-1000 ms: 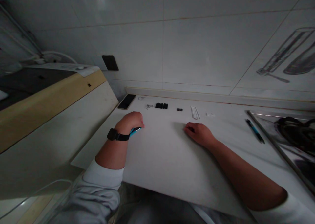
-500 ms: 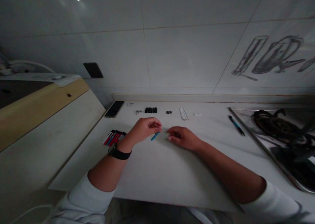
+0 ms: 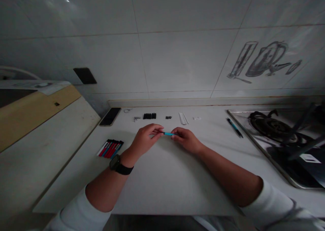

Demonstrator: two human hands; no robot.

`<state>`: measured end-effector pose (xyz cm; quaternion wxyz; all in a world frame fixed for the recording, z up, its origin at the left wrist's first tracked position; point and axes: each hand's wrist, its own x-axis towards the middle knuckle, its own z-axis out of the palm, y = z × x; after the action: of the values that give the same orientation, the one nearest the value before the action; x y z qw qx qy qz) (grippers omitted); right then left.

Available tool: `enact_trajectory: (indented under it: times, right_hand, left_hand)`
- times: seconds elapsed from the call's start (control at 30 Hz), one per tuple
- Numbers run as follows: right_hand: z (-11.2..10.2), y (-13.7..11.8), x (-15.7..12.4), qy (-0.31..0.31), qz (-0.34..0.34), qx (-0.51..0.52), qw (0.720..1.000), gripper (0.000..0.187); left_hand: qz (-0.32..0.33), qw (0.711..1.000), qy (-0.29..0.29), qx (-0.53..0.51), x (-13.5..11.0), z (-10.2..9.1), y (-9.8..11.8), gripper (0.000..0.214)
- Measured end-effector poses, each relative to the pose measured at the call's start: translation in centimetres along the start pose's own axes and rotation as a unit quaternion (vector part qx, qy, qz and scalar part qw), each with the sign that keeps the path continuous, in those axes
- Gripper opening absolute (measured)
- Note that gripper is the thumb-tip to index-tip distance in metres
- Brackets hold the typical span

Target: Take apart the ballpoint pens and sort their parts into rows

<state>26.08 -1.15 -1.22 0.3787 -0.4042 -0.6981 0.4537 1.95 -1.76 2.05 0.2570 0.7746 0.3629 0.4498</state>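
Note:
A blue pen barrel [image 3: 168,133] with a dark end is held level between my two hands, just above the white countertop [image 3: 162,176]. My left hand [image 3: 145,139] pinches its dark left end with thumb and fingertips. Around the right end, the fingers of my right hand [image 3: 188,140] are closed, hiding that tip. Beyond my hands lie slim white pen refills [image 3: 183,118], small dark pieces [image 3: 168,117], a row of black cylindrical parts [image 3: 149,116], small metal springs [image 3: 137,118] and tiny clear pieces [image 3: 197,118]. Several red, blue and white pen barrels [image 3: 109,149] rest left of my left wrist.
A phone [image 3: 110,117] lies at the back left, beside a thin ring [image 3: 127,110]. To the right, a blue and black pen [image 3: 235,128] lies next to the metal-edged gas stove [image 3: 269,153]. A tiled wall [image 3: 177,61] closes off the back.
The blue barrel has turned from slanting down out of my left hand to level. My right hand, earlier apart from it, now grips its right end. The camera view has shifted slightly.

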Motion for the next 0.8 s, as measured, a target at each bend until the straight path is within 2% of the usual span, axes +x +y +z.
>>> enact_trajectory:
  times: [0.07, 0.17, 0.33, 0.53, 0.67, 0.8]
  right_hand:
    - [-0.5, -0.1, 0.4, 0.049, 0.013, 0.063, 0.997, 0.031]
    - [-0.9, -0.5, 0.7, 0.082, 0.022, 0.122, 0.989, 0.037]
    - [-0.9, -0.6, 0.6, 0.100, 0.033, 0.081, 0.991, 0.041]
    - [-0.3, -0.7, 0.5, 0.060, 0.028, 0.058, 0.996, 0.039]
    - [0.5, -0.6, 0.3, 0.026, 0.020, 0.091, 0.995, 0.034]
    - [1.3, -0.2, 0.3, 0.013, 0.017, 0.112, 0.994, 0.034]
  left_hand:
    - [-0.028, 0.998, -0.048, 0.006, 0.0, 0.4, -0.9, 0.027]
    - [-0.061, 0.991, -0.117, 0.025, -0.1, 1.0, -1.7, 0.037]
    - [-0.077, 0.987, -0.126, 0.071, -0.3, 1.4, -1.9, 0.041]
    - [-0.058, 0.987, -0.129, 0.080, -0.3, 1.6, -1.1, 0.025]
    - [-0.044, 0.984, -0.143, 0.100, -0.2, 1.8, -0.5, 0.012]
    - [-0.024, 0.982, -0.153, 0.103, -0.2, 1.8, -0.5, 0.010]
